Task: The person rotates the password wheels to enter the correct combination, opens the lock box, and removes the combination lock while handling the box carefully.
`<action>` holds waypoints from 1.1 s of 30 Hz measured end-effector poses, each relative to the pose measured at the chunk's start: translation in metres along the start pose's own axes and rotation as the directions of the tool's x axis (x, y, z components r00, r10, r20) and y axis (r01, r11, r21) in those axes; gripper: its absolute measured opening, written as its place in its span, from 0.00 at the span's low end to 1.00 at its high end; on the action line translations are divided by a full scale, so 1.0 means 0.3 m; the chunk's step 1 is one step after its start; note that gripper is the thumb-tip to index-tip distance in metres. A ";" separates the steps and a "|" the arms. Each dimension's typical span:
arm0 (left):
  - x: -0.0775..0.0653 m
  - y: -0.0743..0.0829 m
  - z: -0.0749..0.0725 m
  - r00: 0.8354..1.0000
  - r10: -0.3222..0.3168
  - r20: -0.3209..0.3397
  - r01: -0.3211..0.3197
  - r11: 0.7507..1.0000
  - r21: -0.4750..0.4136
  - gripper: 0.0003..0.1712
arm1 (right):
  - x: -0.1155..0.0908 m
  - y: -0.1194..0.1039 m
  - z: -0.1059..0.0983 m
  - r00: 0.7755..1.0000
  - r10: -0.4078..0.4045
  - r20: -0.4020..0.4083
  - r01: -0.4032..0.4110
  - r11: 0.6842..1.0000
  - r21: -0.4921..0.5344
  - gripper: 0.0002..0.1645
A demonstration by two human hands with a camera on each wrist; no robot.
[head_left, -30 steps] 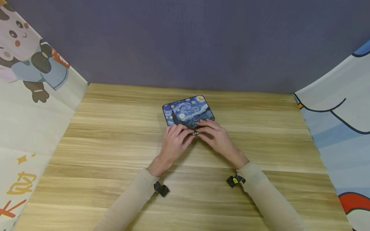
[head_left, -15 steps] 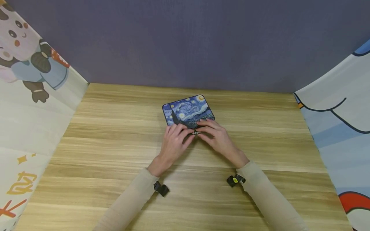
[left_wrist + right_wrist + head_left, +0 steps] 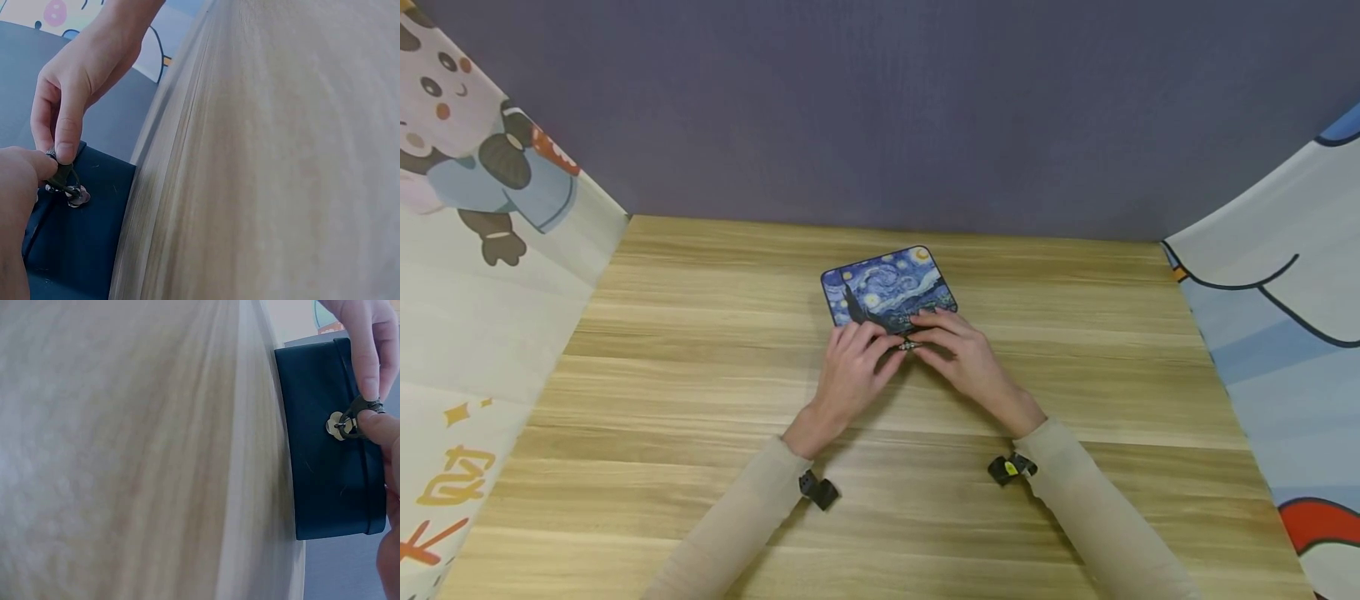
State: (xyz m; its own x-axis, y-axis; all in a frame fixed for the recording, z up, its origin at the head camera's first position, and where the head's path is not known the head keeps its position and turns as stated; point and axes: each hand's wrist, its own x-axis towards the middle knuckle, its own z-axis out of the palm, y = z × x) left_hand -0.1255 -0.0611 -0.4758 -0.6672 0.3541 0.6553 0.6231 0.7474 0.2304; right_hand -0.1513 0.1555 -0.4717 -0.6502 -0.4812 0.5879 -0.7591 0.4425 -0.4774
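A tin box [image 3: 887,292] with a blue swirling night-sky picture on its lid sits on the table. Its front wall [image 3: 325,481] is dark blue in the right wrist view, with a flower-shaped metal clasp plate [image 3: 338,425]. Hooked there is a small dark metal lock [image 3: 60,177] with a curved shackle. My left hand [image 3: 850,367] pinches the lock between thumb and finger from the left. From the right, my right hand [image 3: 962,358] pinches it too, with other fingers resting on the lid edge. Fingertips cover most of the lock's body.
The wooden table [image 3: 700,383] spreads around the box on all sides. A dark grey-blue wall panel [image 3: 880,117] stands behind it. Cartoon-printed sheets flank the table, one at the left [image 3: 475,292] and one at the right [image 3: 1285,333].
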 end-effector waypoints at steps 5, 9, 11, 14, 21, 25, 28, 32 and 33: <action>0.000 0.000 0.000 1.000 -0.002 -0.003 0.002 1.000 -0.001 0.11 | 0.001 -0.001 0.000 1.000 0.000 0.001 0.000 1.000 -0.002 0.14; 0.000 0.000 0.001 1.000 -0.003 -0.005 0.003 1.000 -0.007 0.11 | 0.001 -0.003 -0.001 1.000 0.000 0.002 0.000 1.000 -0.007 0.14; 0.001 0.000 0.002 1.000 -0.003 -0.004 0.003 1.000 -0.004 0.11 | 0.001 -0.004 -0.001 1.000 0.000 0.002 0.000 1.000 -0.009 0.14; 0.002 -0.002 0.002 1.000 -0.001 -0.001 0.001 1.000 0.000 0.11 | 0.000 -0.004 -0.001 1.000 -0.001 0.000 0.001 1.000 -0.012 0.14; 0.000 -0.004 0.004 1.000 0.004 -0.004 -0.004 1.000 -0.004 0.11 | 0.001 -0.008 -0.002 1.000 0.000 0.000 0.000 1.000 -0.012 0.14; -0.001 -0.005 0.003 1.000 0.004 -0.002 -0.004 1.000 -0.003 0.11 | 0.000 -0.009 0.000 1.000 0.000 -0.002 0.000 1.000 -0.012 0.14; -0.001 -0.005 0.002 1.000 0.002 0.000 -0.002 1.000 -0.004 0.11 | 0.000 -0.010 0.001 1.000 -0.001 -0.004 0.001 1.000 -0.012 0.14; 0.000 -0.005 0.003 1.000 0.003 -0.005 -0.003 1.000 -0.007 0.12 | 0.000 -0.009 0.000 1.000 0.002 -0.004 -0.002 1.000 -0.010 0.14; 0.000 -0.005 0.003 1.000 0.003 -0.006 -0.003 1.000 -0.009 0.12 | 0.001 -0.009 0.000 1.000 0.001 -0.005 -0.001 1.000 -0.009 0.14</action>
State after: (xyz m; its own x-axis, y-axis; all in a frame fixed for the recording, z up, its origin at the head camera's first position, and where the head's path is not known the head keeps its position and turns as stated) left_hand -0.1267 -0.0618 -0.4768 -0.6627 0.3530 0.6604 0.6288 0.7413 0.2348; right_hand -0.1495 0.1543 -0.4703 -0.6508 -0.4773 0.5904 -0.7582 0.4498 -0.4720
